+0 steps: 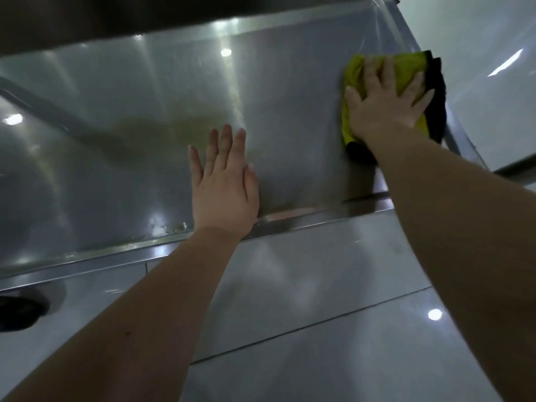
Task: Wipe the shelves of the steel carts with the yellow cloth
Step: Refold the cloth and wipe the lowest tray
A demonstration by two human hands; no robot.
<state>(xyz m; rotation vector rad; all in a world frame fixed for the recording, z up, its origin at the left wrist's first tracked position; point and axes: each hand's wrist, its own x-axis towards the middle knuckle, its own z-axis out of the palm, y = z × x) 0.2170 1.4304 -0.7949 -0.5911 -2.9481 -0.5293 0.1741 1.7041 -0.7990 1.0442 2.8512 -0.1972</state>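
Bare and close to the lens, the left forearm (pixel 139 309) and the right forearm (pixel 464 227) reach forward over the front rim (pixel 87 265) of a steel cart shelf (pixel 116 111).

The right hand (pixel 385 103) lies flat with its fingers spread and straight, pressing the yellow cloth (pixel 406 68) against the shelf. The cloth sits in the far right corner of the shelf, just beside the raised right edge. It is bunched under the palm, and a black layer (pixel 435 103) of it shows along its right side and below the wrist.

The left hand (pixel 223 187) is flat too, fingers straight and close together, palm down on the bare steel near the front rim. It holds nothing and lies well apart from the cloth, to its left and nearer the camera.

A dull brownish smear (pixel 162 129) marks the steel left of the left hand's fingertips, and small specks (pixel 171 227) sit along the front rim. A dark surface (pixel 145 18) overhangs the far side of the shelf. Glossy floor tiles (pixel 319 300) show below the rim, and a dark rounded object (pixel 17 311), too blurred to name, sits at lower left.
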